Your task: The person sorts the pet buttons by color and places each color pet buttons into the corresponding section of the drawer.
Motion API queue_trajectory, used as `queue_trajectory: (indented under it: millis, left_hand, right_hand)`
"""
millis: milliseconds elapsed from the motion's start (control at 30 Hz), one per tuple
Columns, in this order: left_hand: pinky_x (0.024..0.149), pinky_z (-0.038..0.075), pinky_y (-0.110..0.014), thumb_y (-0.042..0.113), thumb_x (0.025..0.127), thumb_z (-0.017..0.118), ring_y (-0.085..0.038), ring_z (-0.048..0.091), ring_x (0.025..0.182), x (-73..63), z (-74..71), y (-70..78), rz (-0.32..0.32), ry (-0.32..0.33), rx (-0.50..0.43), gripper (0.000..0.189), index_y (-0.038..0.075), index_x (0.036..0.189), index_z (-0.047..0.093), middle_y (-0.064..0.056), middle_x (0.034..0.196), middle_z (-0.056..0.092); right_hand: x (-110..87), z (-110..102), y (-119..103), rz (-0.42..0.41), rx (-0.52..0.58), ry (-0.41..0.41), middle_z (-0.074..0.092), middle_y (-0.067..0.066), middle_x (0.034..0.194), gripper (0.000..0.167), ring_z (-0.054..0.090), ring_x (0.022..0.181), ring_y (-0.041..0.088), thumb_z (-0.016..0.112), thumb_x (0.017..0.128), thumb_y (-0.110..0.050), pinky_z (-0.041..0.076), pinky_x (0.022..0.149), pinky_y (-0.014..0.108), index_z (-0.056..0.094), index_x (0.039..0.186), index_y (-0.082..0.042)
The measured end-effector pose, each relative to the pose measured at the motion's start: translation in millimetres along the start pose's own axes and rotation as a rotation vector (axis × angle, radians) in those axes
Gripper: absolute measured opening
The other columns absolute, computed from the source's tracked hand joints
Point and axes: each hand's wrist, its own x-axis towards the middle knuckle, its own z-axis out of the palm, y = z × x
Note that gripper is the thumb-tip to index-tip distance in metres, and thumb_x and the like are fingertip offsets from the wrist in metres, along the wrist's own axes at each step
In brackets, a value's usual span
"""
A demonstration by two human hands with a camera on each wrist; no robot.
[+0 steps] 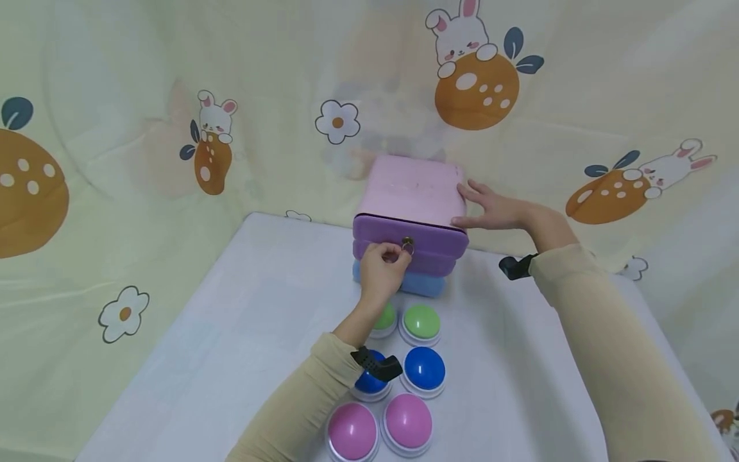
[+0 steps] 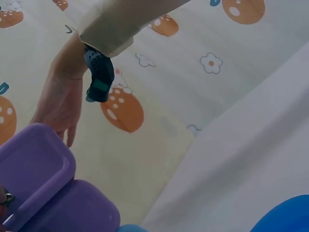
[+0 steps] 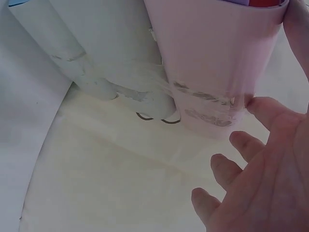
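Toward the back of the table stands a stacked drawer box with a pink top shell (image 1: 412, 186). Its upper purple drawer front (image 1: 433, 239) carries a small metal ring pull (image 1: 408, 246), which my left hand (image 1: 381, 274) pinches between thumb and fingers. My right hand (image 1: 498, 210) touches the right side of the pink shell with fingers spread and mostly straight. In the right wrist view, purple and red show inside the shell's (image 3: 207, 53) front edge. The left wrist view catches the drawer front (image 2: 34, 164) and ring at its left edge.
Below the upper drawer lie another purple front and a blue drawer (image 1: 424, 284). Several dome buttons on white bases stand in pairs before the box: green (image 1: 422, 321), blue (image 1: 424, 368), pink (image 1: 408, 421). A patterned curtain (image 1: 277, 167) hangs behind the white table (image 1: 231, 321).
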Motion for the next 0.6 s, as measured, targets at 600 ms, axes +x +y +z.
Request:
queue_trajectory:
  millis: [600]
  left_hand:
    - [0.065,0.046,-0.019,0.015,0.079,0.067,-0.013,0.053,0.077,-14.3,-6.7,0.8,-0.009,-0.006,-0.020,0.011,0.005,0.083,0.068,-0.004,0.089,0.055]
  right_hand:
    - [-1.5,-5.2,-9.1,0.008,-0.036,-0.040,-0.012,0.017,0.159,0.110,-0.004,0.144,0.045,0.063,0.080,-0.061,0.011,0.108,0.069,-0.004,0.152,-0.012]
